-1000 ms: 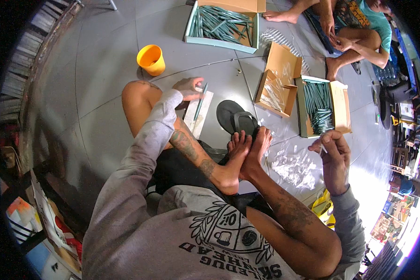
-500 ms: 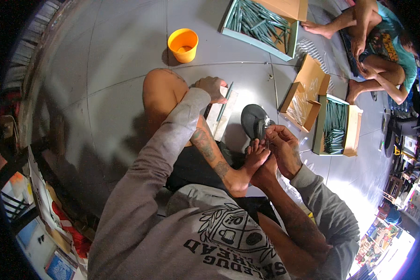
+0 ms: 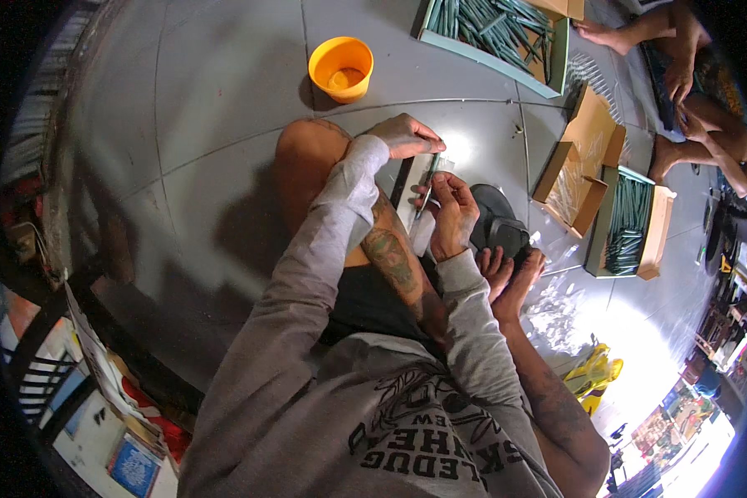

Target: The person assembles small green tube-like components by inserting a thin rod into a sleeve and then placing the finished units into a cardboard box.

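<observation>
My left hand [image 3: 407, 137] is closed in a pinch at the upper end of a slim dark green pen-like stick [image 3: 435, 163]. The stick slants over a long pale block [image 3: 410, 195] lying between my legs. Lower down, the fingers of my right hand [image 3: 455, 214] close round the same stick. Whether a clear plastic piece is also in that hand is hidden. A dark sandal [image 3: 503, 222] lies just right of my right hand, beside my bare foot [image 3: 515, 282].
An orange bucket [image 3: 340, 70] stands ahead. Boxes of green sticks stand at the far right [image 3: 506, 66] and right [image 3: 599, 224], with an open cardboard box [image 3: 566, 187] of clear plastic pieces between. Another person's hands [image 3: 679, 79] show beyond. Yellow plastic [image 3: 593, 378] lies lower right.
My right hand has moved left from above the sandal, where it held a small clear plastic piece, to the green stick. My left hand has closed on the stick's upper end. The view has shifted.
</observation>
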### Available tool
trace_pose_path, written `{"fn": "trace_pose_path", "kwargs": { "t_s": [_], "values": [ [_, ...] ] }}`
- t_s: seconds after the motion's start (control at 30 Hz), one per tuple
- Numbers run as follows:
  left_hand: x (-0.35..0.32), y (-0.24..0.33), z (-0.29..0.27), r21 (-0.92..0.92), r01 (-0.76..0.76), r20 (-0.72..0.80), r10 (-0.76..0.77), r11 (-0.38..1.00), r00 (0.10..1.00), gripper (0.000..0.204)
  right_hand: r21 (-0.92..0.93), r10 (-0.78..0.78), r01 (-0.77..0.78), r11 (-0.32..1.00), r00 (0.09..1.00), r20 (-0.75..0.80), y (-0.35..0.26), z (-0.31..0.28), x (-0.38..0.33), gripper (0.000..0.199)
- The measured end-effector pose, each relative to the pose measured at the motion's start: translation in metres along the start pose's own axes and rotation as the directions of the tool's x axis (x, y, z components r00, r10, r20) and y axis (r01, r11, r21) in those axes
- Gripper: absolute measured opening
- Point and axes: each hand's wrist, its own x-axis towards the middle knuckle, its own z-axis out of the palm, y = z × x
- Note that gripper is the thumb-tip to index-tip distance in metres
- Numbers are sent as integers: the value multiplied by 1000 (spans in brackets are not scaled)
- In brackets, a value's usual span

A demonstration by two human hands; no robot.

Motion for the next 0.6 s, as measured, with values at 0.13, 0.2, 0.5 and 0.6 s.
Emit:
{"fn": "trace_pose_path", "kwargs": {
  "t_s": [0.13,0.2,0.5,0.6],
  "values": [
    [1,-4,-2,60,29,1,-29,998,1000,51,-69,39,-41,997,999,-30,5,4,8,25],
    [5,1,-1,73,29,2,-29,997,1000,48,-40,95,-97,995,994,-55,-5,5,9,25],
    [0,4,0,-20,12,-37,-12,1000,999,44,-123,-34,19,992,992,-123,9,6,10,18],
    [6,-1,3,-63,-39,-74,34,997,997,43,-139,-73,56,989,990,-122,11,8,16,18]
  ]
}}
